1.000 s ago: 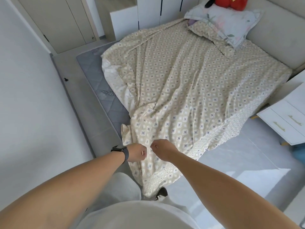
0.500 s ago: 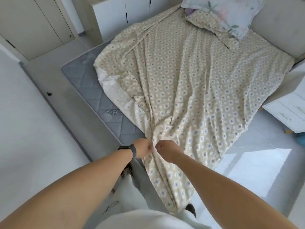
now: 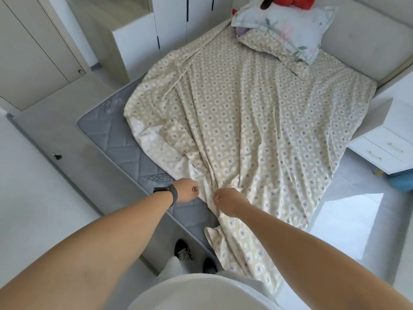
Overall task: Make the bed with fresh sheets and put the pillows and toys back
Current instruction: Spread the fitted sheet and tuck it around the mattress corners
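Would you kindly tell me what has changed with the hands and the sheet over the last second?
The left hand and right hand, close together before, have drawn apart, spreading the sheet edge between them. More grey mattress now shows beside the left hand. Both hands still grip the sheet, and the pillow and red toy stay at the head of the bed.

No text, label, brand or number can be read anywhere; the embroidered leaf mark on the grey mattress [image 3: 134, 153] carries no legible lettering.

Bare mattress [image 3: 125, 139] is left free on the left side. The far end is blocked by pillows [image 3: 288, 34], the right side by a nightstand [image 3: 386, 148].
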Motion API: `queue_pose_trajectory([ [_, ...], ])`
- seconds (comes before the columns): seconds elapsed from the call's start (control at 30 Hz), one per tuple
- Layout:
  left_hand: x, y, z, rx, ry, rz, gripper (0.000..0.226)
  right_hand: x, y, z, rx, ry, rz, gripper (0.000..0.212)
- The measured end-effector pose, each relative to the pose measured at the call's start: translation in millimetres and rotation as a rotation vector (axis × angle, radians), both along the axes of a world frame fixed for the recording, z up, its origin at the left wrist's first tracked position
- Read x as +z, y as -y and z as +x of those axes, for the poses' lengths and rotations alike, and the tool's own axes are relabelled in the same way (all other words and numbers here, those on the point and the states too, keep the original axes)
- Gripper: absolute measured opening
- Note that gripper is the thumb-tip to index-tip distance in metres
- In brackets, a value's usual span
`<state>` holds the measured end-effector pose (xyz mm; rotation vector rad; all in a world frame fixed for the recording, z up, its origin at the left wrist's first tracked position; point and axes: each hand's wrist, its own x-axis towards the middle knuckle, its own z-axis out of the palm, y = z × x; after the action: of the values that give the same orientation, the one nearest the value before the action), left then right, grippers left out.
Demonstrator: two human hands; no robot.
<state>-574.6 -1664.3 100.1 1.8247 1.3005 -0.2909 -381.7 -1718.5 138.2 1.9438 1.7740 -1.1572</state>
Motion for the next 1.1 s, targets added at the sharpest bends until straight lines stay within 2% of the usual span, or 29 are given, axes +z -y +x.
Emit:
queue_pose_trajectory([
  [0.13,14,-35,16,0.004,0.003,0.044,0.020,5,-38,2,0.103,0.074,0.057,0.035],
  [0.3,0,-65,12,-0.021,-0.039,0.043,0.020,-7,-84,-8,0.055,0.029,0.111,0.034],
  [0.47,-31,-109,-31,0.068,-0.069,-0.008,0.023,-30,-125,-44,0.016,0.022,0.073,0.032],
  [0.57,-64,-169,-65,0.122,-0.073,-0.039,0.013,-52,-173,-74,0.020,0.040,0.016,0.033],
  [0.73,-120,-273,-114,0.193,-0.073,-0.114,0.030,-71,-262,-124,-0.078,0.066,0.033,0.031],
  [0.87,-157,-339,-157,0.220,-0.068,-0.205,0.033,-90,-329,-171,-0.162,0.052,0.001,0.035],
  [1.0,-199,-391,-173,0.297,-0.055,-0.263,0.033,-124,-366,-190,-0.232,0.055,-0.059,0.040],
  [1.1,-229,-409,-171,0.266,-0.081,-0.283,0.029,-151,-376,-193,-0.261,0.075,-0.087,0.039],
])
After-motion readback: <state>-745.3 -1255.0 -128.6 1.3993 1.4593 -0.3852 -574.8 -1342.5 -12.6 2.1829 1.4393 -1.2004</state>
